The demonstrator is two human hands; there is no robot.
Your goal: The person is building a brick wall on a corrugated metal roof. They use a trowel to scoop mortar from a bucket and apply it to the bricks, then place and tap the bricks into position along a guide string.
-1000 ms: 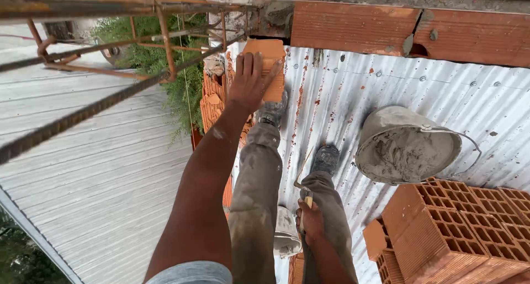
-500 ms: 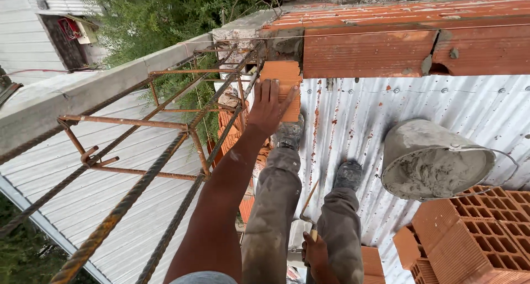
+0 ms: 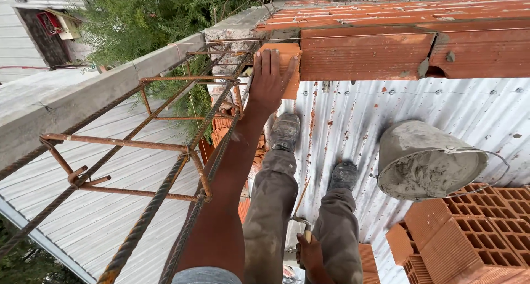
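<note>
1. The small orange hollow clay brick [image 3: 287, 68] sits at the left end of the top course of the red brick wall [image 3: 386, 52], beside the rusty steel rebar cage [image 3: 165, 146].
2. The left hand [image 3: 269, 82] presses flat on it, fingers spread.
3. The right hand [image 3: 309, 253], low between the legs, is clamped on a trowel handle [image 3: 302, 226].
4. A mortar-caked grey bucket [image 3: 425, 162] lies on the corrugated metal roof [image 3: 353, 118], touching stacked hollow bricks [image 3: 469, 234].

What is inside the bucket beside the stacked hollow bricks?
The tilted bucket holds grey mortar coating its inner wall and bottom. Its depth cannot be judged, and what lies under the bucket is hidden.
</note>
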